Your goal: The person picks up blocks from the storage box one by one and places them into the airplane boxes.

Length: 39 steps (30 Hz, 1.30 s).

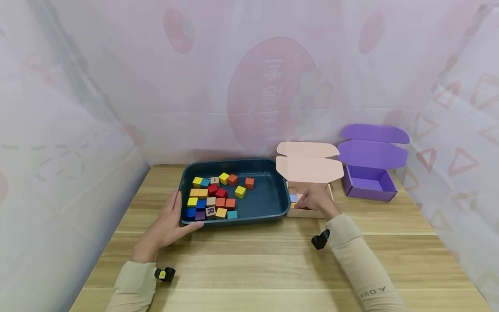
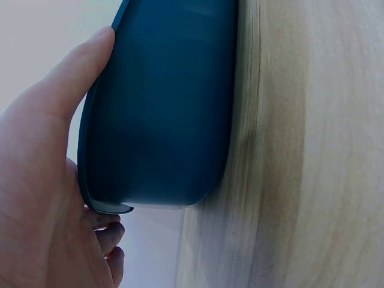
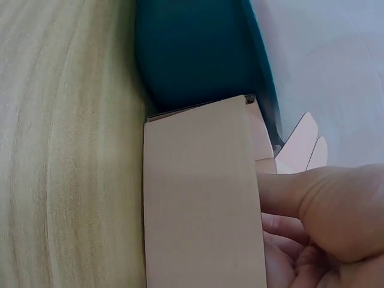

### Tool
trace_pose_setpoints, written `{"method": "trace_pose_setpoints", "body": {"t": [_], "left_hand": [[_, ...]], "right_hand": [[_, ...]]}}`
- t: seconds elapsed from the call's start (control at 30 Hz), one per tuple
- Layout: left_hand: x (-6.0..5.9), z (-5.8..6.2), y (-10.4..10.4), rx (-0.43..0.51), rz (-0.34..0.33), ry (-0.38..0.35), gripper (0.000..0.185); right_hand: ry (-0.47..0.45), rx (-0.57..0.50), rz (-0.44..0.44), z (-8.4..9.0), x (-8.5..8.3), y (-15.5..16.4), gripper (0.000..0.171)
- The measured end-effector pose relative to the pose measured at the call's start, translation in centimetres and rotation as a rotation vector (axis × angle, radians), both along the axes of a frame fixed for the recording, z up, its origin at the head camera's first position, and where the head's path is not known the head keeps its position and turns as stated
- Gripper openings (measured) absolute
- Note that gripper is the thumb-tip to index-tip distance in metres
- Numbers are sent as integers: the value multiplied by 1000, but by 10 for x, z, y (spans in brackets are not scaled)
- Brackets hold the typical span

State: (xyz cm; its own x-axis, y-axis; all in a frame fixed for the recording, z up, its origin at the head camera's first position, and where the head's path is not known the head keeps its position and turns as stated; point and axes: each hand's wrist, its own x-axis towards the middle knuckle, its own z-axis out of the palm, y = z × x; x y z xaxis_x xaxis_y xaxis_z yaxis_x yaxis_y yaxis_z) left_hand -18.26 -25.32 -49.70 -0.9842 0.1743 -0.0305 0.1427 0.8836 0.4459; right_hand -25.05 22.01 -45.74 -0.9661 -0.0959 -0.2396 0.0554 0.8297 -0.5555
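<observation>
In the head view my left hand (image 1: pixel 165 221) grips the left corner of a dark teal tray (image 1: pixel 269 190). Its thumb lies along the front rim and its fingers along the left side; the left wrist view shows the thumb tip on the rim (image 2: pixel 90 114). Colored wooden blocks (image 1: pixel 221 193) fill the tray's left half. My right hand (image 1: pixel 316 198) reaches into an open pink cardboard box (image 1: pixel 308 213), its fingertips at an orange block (image 1: pixel 293 205). A light blue block (image 1: pixel 293 198) sits behind that one. In the right wrist view the box's wall (image 3: pixel 201 198) hides the fingertips.
An open purple box (image 1: pixel 370 193) stands right of the pink one. The pink box's raised lid (image 1: pixel 309 168) leans up behind it, beside the tray's right end. A patterned cloth (image 1: pixel 210 86) hangs behind the wooden table (image 1: pixel 249 260).
</observation>
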Motion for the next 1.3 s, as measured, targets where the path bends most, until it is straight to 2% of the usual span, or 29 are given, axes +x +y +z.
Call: {"method": "trace_pose_setpoints", "body": {"t": [0.33,0.53,0.7,0.83,0.93,1.07,1.2,1.3], "left_hand": [[0,-3,0,3,5,-19,132],[0,-2,-2,5,4,-6,131],[-1,-3,-2,9,0,-14,132],[-2,-3,-2,11,3,-11,132],[-2,-2,-2,3,2,-10,133],[-3,-1,-2,1,7,-15,132],[-2,0,-2,-2,5,-11,132],[-2,-1,-1,-5,3,-13,133]], "right_hand": [[13,-10,-25,-4,0,1,17],[22,13,6,-1,-1,-3,19],[103,99,50,14,0,-8,21],[227,83,61,37,2,-18,19],[287,23,116,55,4,-31,23],[324,-41,220,66,4,-52,31],[309,-68,279,63,3,-75,35],[283,-77,299,54,2,-91,38]]}}
